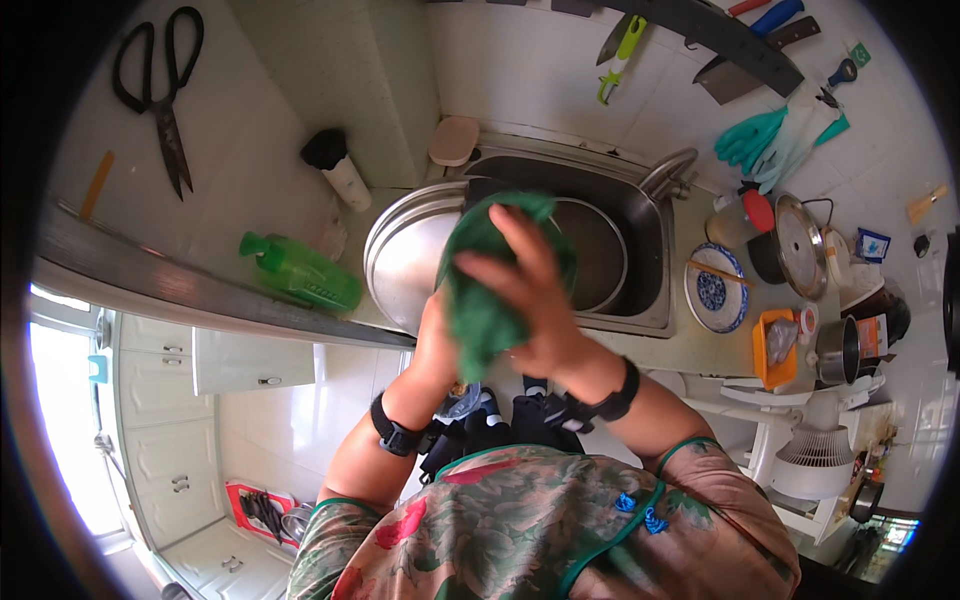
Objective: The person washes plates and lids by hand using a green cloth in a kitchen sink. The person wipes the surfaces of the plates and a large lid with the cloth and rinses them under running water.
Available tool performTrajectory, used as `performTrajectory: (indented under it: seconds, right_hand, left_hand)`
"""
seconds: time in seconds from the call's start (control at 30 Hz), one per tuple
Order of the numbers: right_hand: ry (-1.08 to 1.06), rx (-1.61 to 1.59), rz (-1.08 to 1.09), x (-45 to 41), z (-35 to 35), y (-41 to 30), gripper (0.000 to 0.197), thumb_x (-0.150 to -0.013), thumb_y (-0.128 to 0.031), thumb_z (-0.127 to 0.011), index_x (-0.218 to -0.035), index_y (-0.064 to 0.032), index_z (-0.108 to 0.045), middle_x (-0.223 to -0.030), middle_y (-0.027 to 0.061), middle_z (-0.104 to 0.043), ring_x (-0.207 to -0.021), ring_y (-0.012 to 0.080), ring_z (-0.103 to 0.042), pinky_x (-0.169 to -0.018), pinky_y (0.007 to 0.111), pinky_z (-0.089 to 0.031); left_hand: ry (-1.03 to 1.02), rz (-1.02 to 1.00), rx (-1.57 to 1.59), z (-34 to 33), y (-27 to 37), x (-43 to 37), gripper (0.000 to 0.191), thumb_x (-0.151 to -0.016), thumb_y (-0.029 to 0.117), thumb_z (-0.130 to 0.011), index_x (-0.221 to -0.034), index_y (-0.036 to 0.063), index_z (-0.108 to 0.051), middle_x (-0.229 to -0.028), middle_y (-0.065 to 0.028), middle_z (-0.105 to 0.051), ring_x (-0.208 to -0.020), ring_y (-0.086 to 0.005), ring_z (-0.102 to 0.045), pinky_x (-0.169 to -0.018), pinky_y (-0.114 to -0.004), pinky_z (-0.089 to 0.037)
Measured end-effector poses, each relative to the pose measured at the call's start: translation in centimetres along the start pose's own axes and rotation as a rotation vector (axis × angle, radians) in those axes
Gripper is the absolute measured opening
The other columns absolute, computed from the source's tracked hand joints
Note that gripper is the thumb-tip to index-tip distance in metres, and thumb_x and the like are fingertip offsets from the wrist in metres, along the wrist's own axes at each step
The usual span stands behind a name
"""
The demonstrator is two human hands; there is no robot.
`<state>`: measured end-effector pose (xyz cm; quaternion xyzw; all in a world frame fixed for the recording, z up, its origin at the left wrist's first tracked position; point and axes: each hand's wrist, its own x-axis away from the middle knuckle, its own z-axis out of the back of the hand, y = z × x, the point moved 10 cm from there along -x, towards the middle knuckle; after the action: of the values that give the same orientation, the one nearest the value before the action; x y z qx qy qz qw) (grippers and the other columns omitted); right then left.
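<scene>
A green cloth (487,315) is bunched between my hands over the near edge of the sink, partly blurred. My left hand (436,337) grips its left side. Across its front lies my right hand (536,300), fingers spread and pressed onto the fabric. Whether the cloth wraps another object cannot be made out. Behind it, the steel sink (651,300) holds a round metal vessel (600,259), partly covered by the cloth. Just left of my hands, several large round metal pieces (409,259) lie stacked on the counter.
A green plastic bottle (304,274) is at the left. The faucet (667,172) rises at the sink's back right corner. Farther right are a blue-and-white plate (715,304) with a wooden stick, an orange tray (766,367) and a steel pot (836,349). Rubber gloves (754,142) hang on the wall.
</scene>
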<state>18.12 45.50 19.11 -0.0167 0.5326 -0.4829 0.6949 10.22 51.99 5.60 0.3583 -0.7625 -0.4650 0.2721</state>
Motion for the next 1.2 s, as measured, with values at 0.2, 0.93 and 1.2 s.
performTrajectory:
  seconds: [0.2,0.93,1.2]
  right_hand:
    - [-0.067,0.129,-0.101,-1.5,-1.1,2.2,0.031,-0.066,-0.005,-0.056,-0.097,-0.0068,-0.058,-0.112,0.0154,-0.046,-0.108,0.0374,-0.042,-0.093,0.045,-0.034]
    - [0.154,-0.676,-0.539,3.4,0.9,9.7,0.044,-0.071,0.000,-0.047,-0.115,-0.0006,-0.050,-0.111,0.0112,-0.053,-0.104,0.0200,-0.050,-0.092,0.030,-0.038]
    - [-0.036,-0.013,-0.248,2.7,-1.0,4.1,0.066,-0.067,-0.009,-0.063,-0.127,-0.0081,-0.037,-0.135,0.0229,-0.024,-0.126,0.0413,-0.026,-0.103,0.048,-0.025]
  left_hand:
    - [-0.154,-0.419,-0.710,-4.5,3.8,1.1,0.039,-0.072,0.000,-0.062,-0.109,0.0023,-0.051,-0.103,-0.0116,-0.058,-0.095,-0.0242,-0.056,-0.079,-0.034,-0.045]
    - [0.128,-0.076,-0.924,-1.1,1.5,1.5,0.034,-0.072,0.012,-0.062,-0.101,-0.0013,-0.051,-0.079,-0.0222,-0.059,-0.079,-0.0379,-0.059,-0.068,-0.038,-0.046]
    - [-0.131,-0.454,-0.933,-4.4,1.8,2.2,0.044,-0.071,0.001,-0.063,-0.114,0.0041,-0.052,-0.107,-0.0146,-0.059,-0.099,-0.0271,-0.057,-0.082,-0.033,-0.045]
